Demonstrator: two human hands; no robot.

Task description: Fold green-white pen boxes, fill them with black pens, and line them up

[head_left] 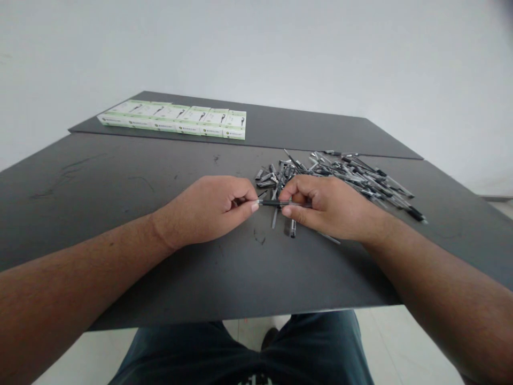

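Note:
Between my two hands a pen (pixel 274 202) with a black grip and a clear barrel lies level, just above the dark table. My left hand (pixel 218 207) pinches its tip end between thumb and forefinger. Further along, my right hand (pixel 326 206) closes thumb and fingers on the barrel, hiding part of it. Beyond and beside my right hand spreads a heap of pen parts (pixel 352 179), with clear barrels, black grips and thin refills. Several pen caps (pixel 264 176) lie at its left side. One black-and-clear cap (pixel 293 229) lies just below my right fingers.
A row of several white and green boxes (pixel 192 127) stands at the far left on a raised dark board (pixel 304 127). The grey table (pixel 168 289) has scuff marks, and its front edge runs above my lap. A pale wall rises behind.

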